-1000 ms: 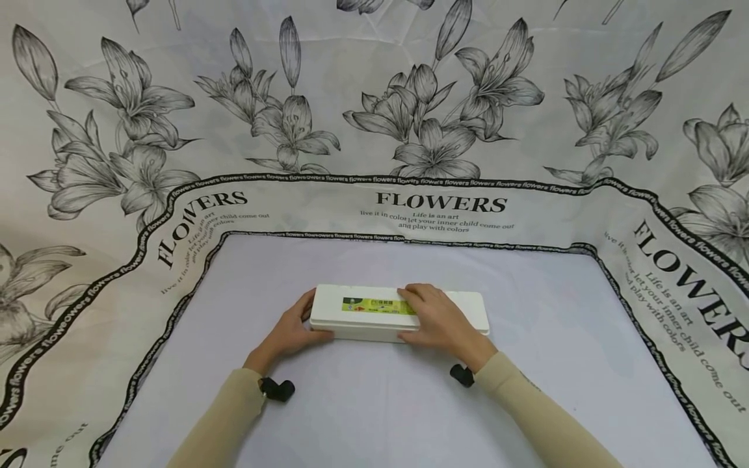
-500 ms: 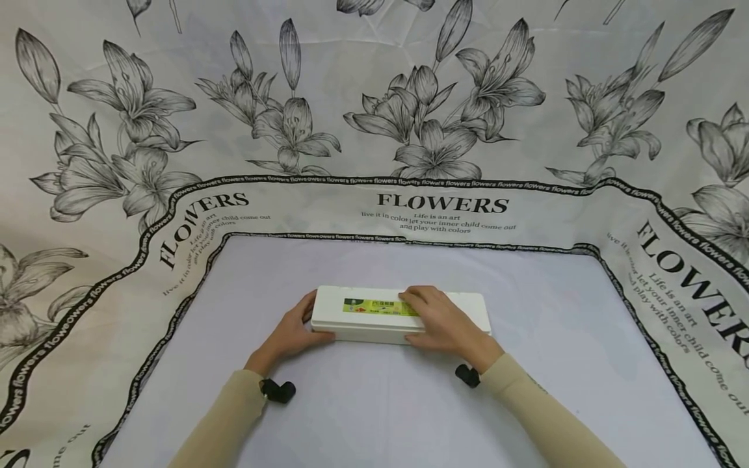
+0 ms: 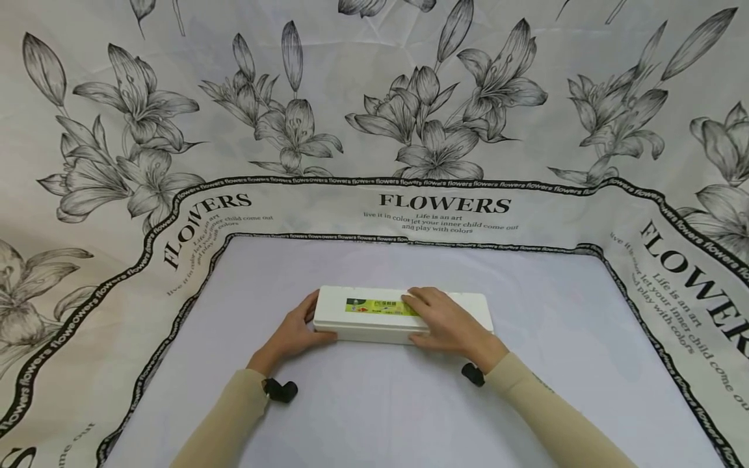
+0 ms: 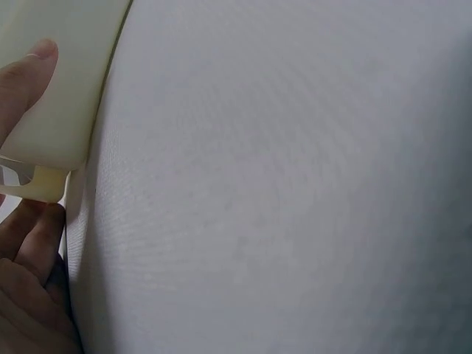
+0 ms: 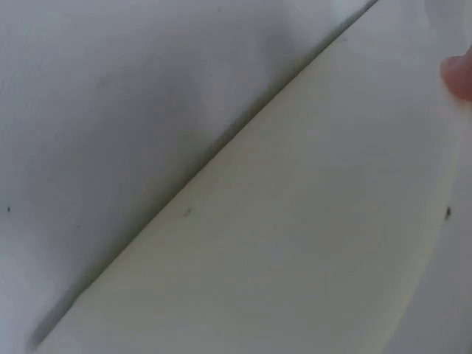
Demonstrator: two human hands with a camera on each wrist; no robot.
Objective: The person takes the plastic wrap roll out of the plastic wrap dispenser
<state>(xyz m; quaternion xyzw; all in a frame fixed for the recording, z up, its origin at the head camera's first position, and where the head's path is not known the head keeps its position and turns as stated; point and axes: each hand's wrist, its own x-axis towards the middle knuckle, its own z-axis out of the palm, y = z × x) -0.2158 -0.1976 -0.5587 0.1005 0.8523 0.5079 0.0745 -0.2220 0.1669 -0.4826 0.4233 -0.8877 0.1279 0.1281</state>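
A long white box with a yellow-green label [image 3: 363, 305], which looks like a cling film box, lies crosswise on the white cloth in the head view. My left hand [image 3: 292, 333] grips its left end, thumb along the front side. In the left wrist view that thumb [image 4: 33, 77] presses the box's front face [image 4: 66, 96], and other fingers [image 4: 37, 236] curl at its end, where a curved opening shows. My right hand [image 3: 447, 322] holds the box right of centre, fingers over the top and thumb on the front side, covering part of the label.
White cloth [image 3: 374, 403] covers the table, with a black printed border [image 3: 310, 237] and flower drawings further out. Black wrist cameras [image 3: 282, 390] sit below both hands.
My right hand has shifted slightly to the right along the box. The left hand keeps its hold at the left end, and the box stays nearly in place.
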